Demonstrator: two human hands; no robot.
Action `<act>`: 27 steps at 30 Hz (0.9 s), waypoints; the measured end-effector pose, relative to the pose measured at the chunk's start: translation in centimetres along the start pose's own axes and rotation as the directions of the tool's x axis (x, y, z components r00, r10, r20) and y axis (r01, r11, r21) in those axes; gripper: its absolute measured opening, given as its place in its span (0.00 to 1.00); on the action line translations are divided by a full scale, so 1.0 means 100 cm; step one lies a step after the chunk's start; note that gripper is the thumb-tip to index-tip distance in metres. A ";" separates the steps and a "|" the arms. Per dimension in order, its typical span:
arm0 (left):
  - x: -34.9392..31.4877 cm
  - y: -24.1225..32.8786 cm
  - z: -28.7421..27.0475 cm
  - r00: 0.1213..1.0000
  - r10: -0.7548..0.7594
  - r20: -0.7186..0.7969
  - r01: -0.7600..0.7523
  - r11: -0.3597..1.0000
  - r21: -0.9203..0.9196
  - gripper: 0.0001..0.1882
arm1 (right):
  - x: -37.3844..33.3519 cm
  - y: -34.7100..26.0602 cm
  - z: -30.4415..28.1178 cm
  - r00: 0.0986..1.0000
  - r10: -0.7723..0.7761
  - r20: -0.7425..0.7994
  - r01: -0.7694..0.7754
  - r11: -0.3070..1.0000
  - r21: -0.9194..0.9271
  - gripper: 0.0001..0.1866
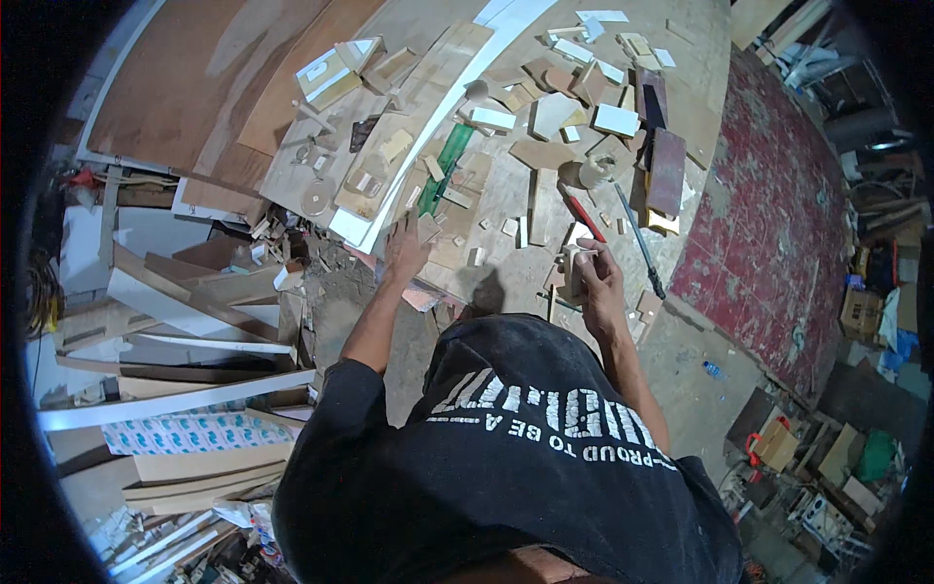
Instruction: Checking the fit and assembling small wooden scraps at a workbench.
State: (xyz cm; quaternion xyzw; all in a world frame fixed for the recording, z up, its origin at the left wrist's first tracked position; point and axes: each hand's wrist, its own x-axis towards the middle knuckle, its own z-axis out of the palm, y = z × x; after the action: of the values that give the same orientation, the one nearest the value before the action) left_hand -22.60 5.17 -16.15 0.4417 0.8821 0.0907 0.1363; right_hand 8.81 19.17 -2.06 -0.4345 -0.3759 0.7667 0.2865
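Near the front edge of the workbench, my left hand has its fingers stretched forward beside a small wooden piece. Whether the fingertips press on this piece I cannot tell. My right hand is closed around a small pale wooden block at the right part of the bench front. Just beyond it lies a red, pencil-like tool. A long dark-handled tool rests to the right. A green strip lies ahead of my left hand, next to a long white curved strip.
Wooden offcuts are heaped at the back of the bench, near a roll of tape. Large brown boards lie at the far left. Curved planks are stacked lower left. A worn red panel stretches along the right.
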 end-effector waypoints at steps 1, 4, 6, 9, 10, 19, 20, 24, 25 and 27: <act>0.004 -0.015 0.013 0.999 0.002 -0.046 -0.008 0.991 -0.134 0.48 | 0.001 -0.001 0.004 0.999 -0.021 0.024 0.023 0.998 -0.061 0.15; 0.011 -0.020 0.018 1.000 -0.012 0.015 0.019 0.810 -0.587 0.44 | 0.001 -0.010 0.010 0.998 -0.049 0.029 0.052 0.992 -0.119 0.15; 0.009 0.005 0.003 0.991 0.021 0.131 0.097 0.556 -0.826 0.41 | 0.001 -0.018 0.014 0.992 -0.123 0.031 0.127 0.979 -0.158 0.14; -0.026 0.079 -0.069 0.957 0.084 0.278 0.289 -0.187 -0.939 0.30 | 0.000 -0.033 0.030 0.966 -0.242 0.090 0.254 0.956 -0.150 0.13; -0.036 0.090 -0.079 0.945 0.178 0.272 0.317 -0.318 -0.893 0.28 | -0.002 -0.039 0.039 0.943 -0.310 0.123 0.327 0.931 -0.163 0.13; -0.070 0.165 -0.110 0.929 0.363 0.071 0.256 -0.494 -0.831 0.25 | -0.020 -0.052 0.064 0.852 -0.519 0.076 0.519 0.816 -0.255 0.14; -0.073 0.168 -0.110 0.926 0.370 0.071 0.260 -0.490 -0.832 0.25 | -0.023 -0.052 0.064 0.860 -0.506 0.060 0.503 0.823 -0.263 0.14; -0.082 0.176 -0.110 0.916 0.396 0.065 0.238 -0.403 -0.884 0.26 | -0.031 -0.049 0.060 0.793 -0.605 0.071 0.585 0.724 -0.366 0.12; -0.083 0.178 -0.109 0.911 0.408 0.055 0.227 -0.388 -0.893 0.27 | -0.034 -0.050 0.060 0.785 -0.615 0.070 0.592 0.713 -0.375 0.12; -0.087 0.183 -0.110 0.916 0.395 0.067 0.233 -0.392 -0.890 0.27 | -0.036 -0.049 0.058 0.772 -0.632 0.066 0.604 0.698 -0.385 0.13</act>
State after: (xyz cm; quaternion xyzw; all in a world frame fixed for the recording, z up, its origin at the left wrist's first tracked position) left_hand -7.34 8.64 0.76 0.2014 0.3215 0.7068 0.5971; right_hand 5.91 17.21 5.60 -0.3573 -0.6319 0.5205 0.4496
